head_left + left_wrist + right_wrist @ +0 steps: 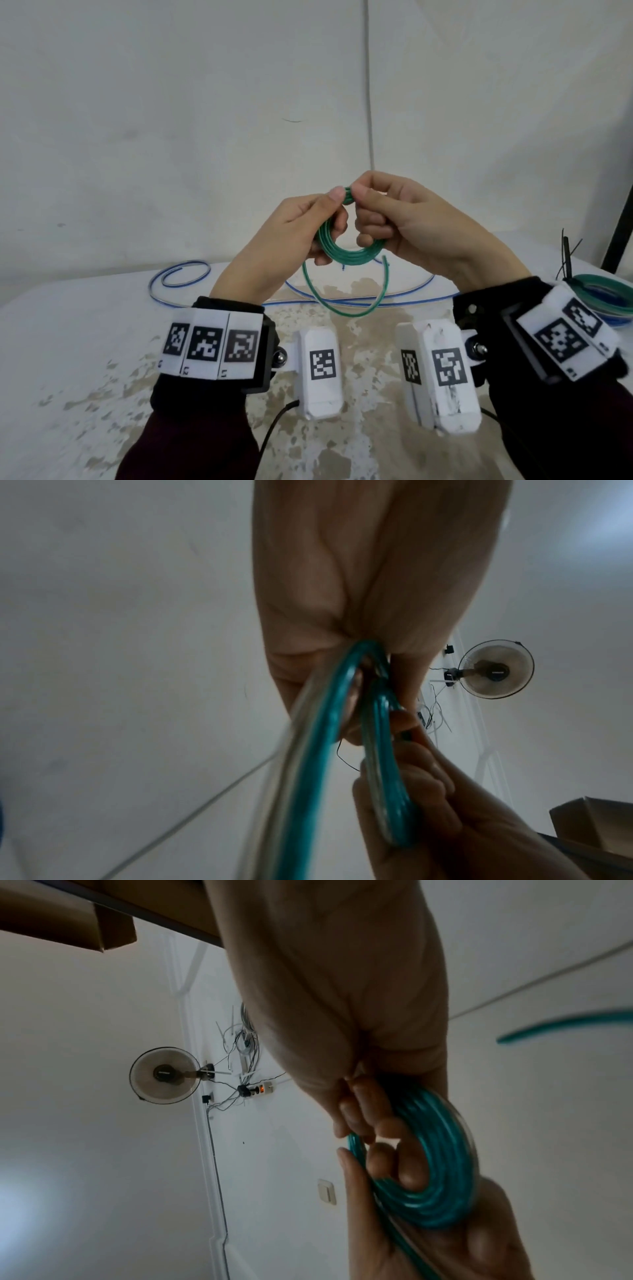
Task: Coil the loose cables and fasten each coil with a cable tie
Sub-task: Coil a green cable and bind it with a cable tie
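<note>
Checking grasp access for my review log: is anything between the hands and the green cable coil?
Nothing visible: the left hand and right hand both grip the green cable coil directly, above the table.

The head view was evenly and softly lit, with the wall (pixel 171 102) pale and shadows faint, lines bowing toward the edges. Both wrist views were dim, the green cable (pixel 308 764) smeared and out of focus close to the lens. A bluish glow bloomed at 2 o'clock in the left wrist view and at 8 o'clock in the right.
</note>
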The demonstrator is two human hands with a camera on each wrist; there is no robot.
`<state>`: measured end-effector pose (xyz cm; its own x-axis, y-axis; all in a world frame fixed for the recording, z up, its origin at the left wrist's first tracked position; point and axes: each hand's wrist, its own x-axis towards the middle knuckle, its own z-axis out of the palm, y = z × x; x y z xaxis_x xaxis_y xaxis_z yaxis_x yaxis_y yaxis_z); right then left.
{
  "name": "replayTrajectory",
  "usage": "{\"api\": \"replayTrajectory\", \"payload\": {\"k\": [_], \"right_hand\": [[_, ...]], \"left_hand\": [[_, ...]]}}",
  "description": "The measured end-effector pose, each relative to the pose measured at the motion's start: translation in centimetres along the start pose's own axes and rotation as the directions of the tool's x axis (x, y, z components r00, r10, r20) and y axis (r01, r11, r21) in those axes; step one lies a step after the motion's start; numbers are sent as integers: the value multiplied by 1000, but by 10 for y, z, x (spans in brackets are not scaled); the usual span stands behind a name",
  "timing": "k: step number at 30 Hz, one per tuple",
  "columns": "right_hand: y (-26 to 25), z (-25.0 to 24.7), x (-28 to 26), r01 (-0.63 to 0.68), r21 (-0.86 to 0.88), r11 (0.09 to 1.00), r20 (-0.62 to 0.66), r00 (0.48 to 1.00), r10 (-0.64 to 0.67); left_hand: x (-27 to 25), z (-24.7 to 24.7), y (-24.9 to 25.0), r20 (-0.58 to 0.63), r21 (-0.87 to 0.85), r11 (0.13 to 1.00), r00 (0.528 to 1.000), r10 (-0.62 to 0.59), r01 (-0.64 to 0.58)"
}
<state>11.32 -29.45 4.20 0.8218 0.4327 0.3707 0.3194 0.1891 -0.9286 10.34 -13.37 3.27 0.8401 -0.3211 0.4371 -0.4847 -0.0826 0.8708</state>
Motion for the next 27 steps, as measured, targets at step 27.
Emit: {"api": "replayTrajectory", "payload": {"k": [27], "right_hand": [[-5,-7,-4,-40,-242,970,-21,999,36]], "left_hand": [[1,4,-4,29,48,999,1000,6,-7]]}}
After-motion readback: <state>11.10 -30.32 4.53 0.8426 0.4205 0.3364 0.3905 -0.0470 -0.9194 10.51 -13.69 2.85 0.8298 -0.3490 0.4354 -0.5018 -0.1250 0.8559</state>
